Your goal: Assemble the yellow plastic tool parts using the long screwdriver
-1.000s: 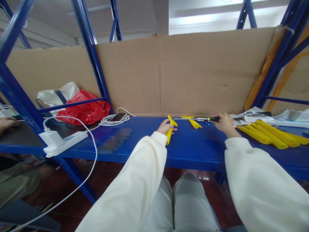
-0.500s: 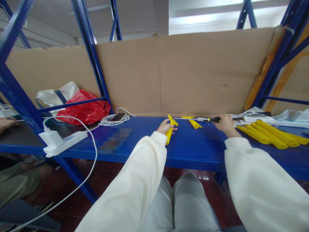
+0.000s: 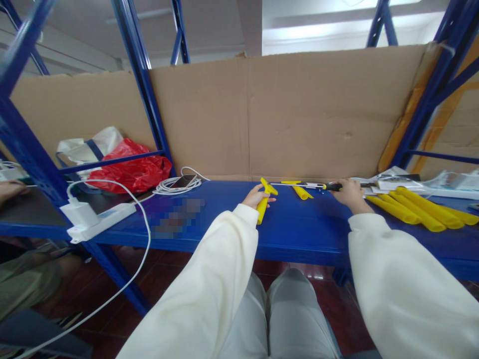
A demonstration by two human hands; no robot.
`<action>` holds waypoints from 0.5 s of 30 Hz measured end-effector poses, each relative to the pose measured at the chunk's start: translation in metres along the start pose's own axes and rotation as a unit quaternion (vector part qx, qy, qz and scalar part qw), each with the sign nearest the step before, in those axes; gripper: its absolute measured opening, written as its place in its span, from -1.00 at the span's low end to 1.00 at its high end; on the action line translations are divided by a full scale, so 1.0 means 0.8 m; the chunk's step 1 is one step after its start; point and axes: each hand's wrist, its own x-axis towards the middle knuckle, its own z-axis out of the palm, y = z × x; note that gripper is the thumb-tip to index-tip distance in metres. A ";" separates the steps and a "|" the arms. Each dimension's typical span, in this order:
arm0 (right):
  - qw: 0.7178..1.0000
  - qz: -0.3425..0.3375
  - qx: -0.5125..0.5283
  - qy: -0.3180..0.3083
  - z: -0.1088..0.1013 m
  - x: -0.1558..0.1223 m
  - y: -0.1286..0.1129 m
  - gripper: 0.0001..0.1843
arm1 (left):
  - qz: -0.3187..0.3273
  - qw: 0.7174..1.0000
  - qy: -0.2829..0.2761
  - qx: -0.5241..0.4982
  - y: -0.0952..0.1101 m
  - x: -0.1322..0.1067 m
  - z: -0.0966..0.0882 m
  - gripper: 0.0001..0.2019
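Observation:
My left hand [image 3: 256, 197] is closed around a yellow T-shaped plastic piece [image 3: 263, 209], a handle with a short crossbar, held upright over the blue table. In my right hand [image 3: 349, 193] is a screwdriver [image 3: 331, 187] with a black and yellow handle, its long thin shaft lying level and pointing left. The shaft's tip reaches the head of the yellow piece; whether it sits in a screw is too small to tell. Behind the shaft, between my hands, lies another yellow piece [image 3: 301, 192]. Small dark bits, perhaps screws, are near the screwdriver handle.
Several yellow tubular pieces [image 3: 430, 212] lie right of my right hand, before white packaging [image 3: 396, 180]. Left are a coiled white cable [image 3: 175, 185], a power strip [image 3: 101, 222] and a red bag [image 3: 130, 167]. Cardboard [image 3: 318, 114] walls the back. Another person's hand [image 3: 13, 192] shows far left.
Both hands stay in almost the same place. The screwdriver still meets the yellow piece, its handle looking slightly turned and shifted.

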 end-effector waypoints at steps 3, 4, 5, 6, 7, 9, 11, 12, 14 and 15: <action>1.000 -0.001 -0.012 -0.008 0.001 0.000 -0.001 -0.68 | -0.002 1.000 0.010 0.008 0.001 -0.002 0.001 -0.16; 1.000 0.001 -0.016 -0.012 0.001 -0.001 -0.001 -0.67 | -0.002 1.000 0.013 0.010 0.001 -0.003 0.002 -0.16; 1.000 0.001 -0.019 -0.015 0.001 -0.001 -0.001 -0.67 | -0.003 1.000 0.015 0.012 0.001 -0.004 0.002 -0.17; 1.000 0.000 -0.020 -0.015 0.000 -0.001 -0.001 -0.66 | -0.003 1.000 0.016 0.014 0.002 -0.005 0.003 -0.18; 1.000 -0.003 -0.020 -0.013 0.000 -0.001 -0.001 -0.66 | -0.003 1.000 0.018 0.014 0.002 -0.006 0.003 -0.18; 1.000 -0.008 -0.017 -0.010 -0.001 -0.001 0.000 -0.66 | -0.001 1.000 0.019 0.013 0.002 -0.006 0.003 -0.18; 1.000 -0.005 -0.015 -0.012 -0.002 -0.002 -0.001 -0.67 | 0.000 1.000 0.018 0.009 0.001 -0.005 0.002 -0.17; 1.000 -0.003 -0.015 -0.014 -0.002 -0.002 -0.001 -0.68 | 0.000 1.000 0.018 0.007 0.001 -0.004 0.001 -0.16; 1.000 -0.001 -0.010 -0.012 -0.004 -0.002 -0.002 -0.71 | -0.002 1.000 0.018 0.003 0.000 -0.003 0.001 -0.15; 1.000 -0.003 -0.005 -0.009 -0.004 -0.002 -0.003 -0.72 | -0.002 1.000 0.018 0.003 0.000 -0.003 0.001 -0.15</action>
